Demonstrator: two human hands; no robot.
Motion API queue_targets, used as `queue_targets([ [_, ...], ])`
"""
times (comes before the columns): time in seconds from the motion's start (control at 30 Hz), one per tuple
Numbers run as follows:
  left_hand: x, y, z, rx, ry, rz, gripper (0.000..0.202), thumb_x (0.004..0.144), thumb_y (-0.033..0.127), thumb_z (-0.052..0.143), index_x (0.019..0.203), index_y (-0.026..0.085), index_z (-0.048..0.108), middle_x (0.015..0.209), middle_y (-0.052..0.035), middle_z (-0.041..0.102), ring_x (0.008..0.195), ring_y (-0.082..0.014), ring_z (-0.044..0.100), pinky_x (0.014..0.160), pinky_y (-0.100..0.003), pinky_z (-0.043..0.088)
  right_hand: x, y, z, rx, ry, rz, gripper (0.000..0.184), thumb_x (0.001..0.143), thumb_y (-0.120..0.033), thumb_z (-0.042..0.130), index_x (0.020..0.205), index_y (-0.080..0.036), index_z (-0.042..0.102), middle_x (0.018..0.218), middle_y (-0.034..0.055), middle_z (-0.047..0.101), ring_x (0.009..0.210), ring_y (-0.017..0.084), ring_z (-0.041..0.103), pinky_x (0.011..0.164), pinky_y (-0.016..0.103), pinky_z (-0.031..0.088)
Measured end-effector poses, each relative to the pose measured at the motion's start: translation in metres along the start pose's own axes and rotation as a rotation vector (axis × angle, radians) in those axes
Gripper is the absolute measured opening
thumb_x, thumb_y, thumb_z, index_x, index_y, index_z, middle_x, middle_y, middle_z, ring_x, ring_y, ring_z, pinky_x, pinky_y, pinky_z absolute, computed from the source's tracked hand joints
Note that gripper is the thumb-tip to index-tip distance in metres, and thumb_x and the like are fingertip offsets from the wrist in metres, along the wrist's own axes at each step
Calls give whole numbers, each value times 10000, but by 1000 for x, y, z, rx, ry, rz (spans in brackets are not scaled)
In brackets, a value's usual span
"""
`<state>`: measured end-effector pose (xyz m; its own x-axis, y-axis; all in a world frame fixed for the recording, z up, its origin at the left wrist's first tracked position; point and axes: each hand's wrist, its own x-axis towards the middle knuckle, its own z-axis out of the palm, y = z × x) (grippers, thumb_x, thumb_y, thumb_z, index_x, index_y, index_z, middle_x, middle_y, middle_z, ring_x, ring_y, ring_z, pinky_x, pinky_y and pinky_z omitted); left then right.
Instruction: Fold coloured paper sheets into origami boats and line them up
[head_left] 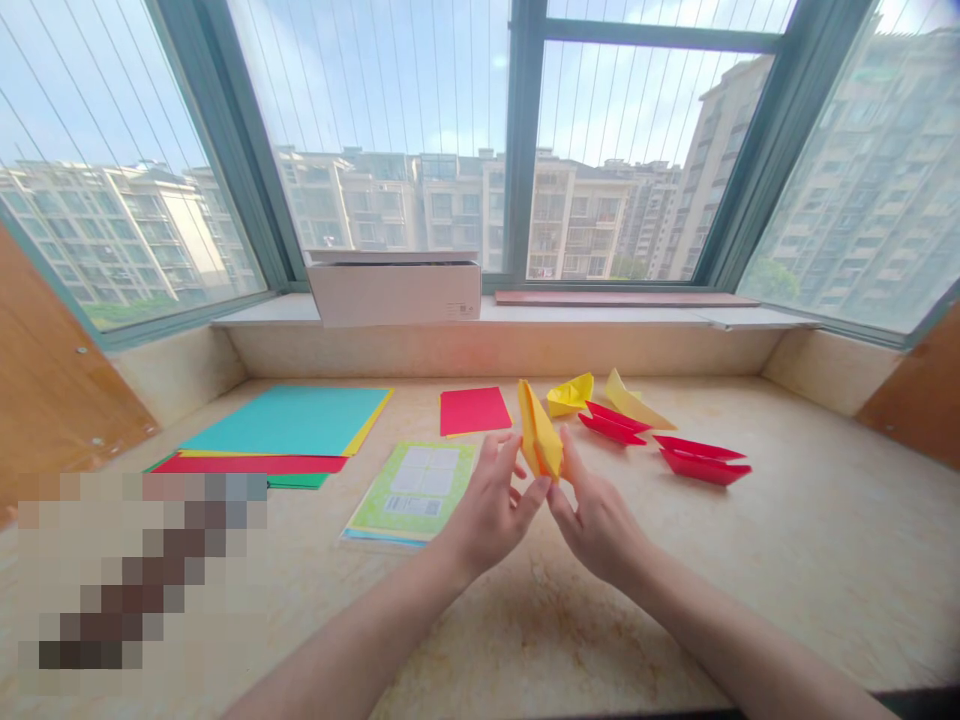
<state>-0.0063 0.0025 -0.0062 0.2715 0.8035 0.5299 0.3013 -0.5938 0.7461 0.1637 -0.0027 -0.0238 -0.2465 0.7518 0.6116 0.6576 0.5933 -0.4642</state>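
A folded yellow-orange paper piece [538, 430], long and pointed like a boat, is held up between both hands above the counter. My left hand [499, 500] grips its left side and lower end with closed fingers. On the other side, my right hand [596, 505] pinches the same paper near its lower end. Just beyond stand a yellow paper boat [570, 395], a pale yellow folded paper [636, 402] and a red paper boat [611, 424]. Another red paper boat [703, 460] sits farther right.
Large coloured sheets [289, 418] lie stacked at the left. Smaller red squares [474, 411] and a green paper packet [412, 490] lie nearer the middle. A white box [397, 290] stands on the window ledge, beside a flat brown board [622, 299]. The lower left is pixelated.
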Motion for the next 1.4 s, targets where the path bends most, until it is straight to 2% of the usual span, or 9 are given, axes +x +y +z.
queue_targets([
  [0.07,0,-1,1,6,-32,49,434,891,217,572,1315,219,474,1185,-109,538,883,-182,594,595,-254,586,-1,0,2,-104,79,-75,731,979,-268,447,1580,-101,66,1159,228,705,934,341,732,740,467,612],
  [0.2,1,-2,4,87,35,120,411,774,61,569,1157,195,503,1040,-73,595,897,-202,592,700,-298,573,0,-4,3,-295,180,-239,818,951,-245,518,1590,-91,32,1410,296,522,1245,404,581,945,563,545],
  [0.3,2,-2,6,148,116,137,362,722,19,555,1034,198,509,950,-46,596,851,-198,584,740,-321,538,2,-6,3,-335,188,-296,869,953,-272,545,1592,-88,-15,1382,288,554,1231,408,592,952,574,547],
  [0.43,2,1,8,96,95,132,234,825,86,534,1025,204,504,934,-48,595,804,-188,588,653,-283,519,4,-9,3,-323,201,-345,863,967,-218,507,1581,-61,-79,1314,297,607,1189,393,630,891,527,595],
  [0.63,2,1,11,130,108,186,280,866,91,514,1123,203,515,1056,-99,625,958,-236,623,806,-363,535,6,-12,-1,-332,250,-310,750,959,-169,489,1594,-127,93,1329,258,615,1162,376,655,891,507,600],
  [0.83,1,5,13,134,142,269,370,845,53,485,1180,207,526,1119,-106,640,1049,-252,627,873,-390,538,8,-14,-6,-253,233,-313,629,979,-130,450,1561,-176,216,1091,155,754,910,279,759,867,410,616],
  [1.07,0,12,8,121,152,315,370,888,111,545,1227,241,470,1175,-98,611,1057,-225,625,789,-322,579,5,-7,-9,-188,285,-294,501,940,-156,505,1429,-167,395,1212,194,704,1016,301,731,799,394,621],
  [1.23,-1,11,-1,74,156,392,390,882,134,604,1221,249,447,1230,-114,578,1121,-231,597,707,-269,578,7,-4,-18,-210,315,-430,390,868,-189,624,1215,-217,448,1295,201,641,1179,319,637,993,550,489],
  [1.4,0,4,-17,187,44,621,379,866,120,620,1192,251,477,1126,-99,610,1025,-214,624,849,-350,552,5,0,-29,-166,201,-580,236,848,-153,629,1009,-260,494,990,55,718,996,238,671,944,471,473],
])
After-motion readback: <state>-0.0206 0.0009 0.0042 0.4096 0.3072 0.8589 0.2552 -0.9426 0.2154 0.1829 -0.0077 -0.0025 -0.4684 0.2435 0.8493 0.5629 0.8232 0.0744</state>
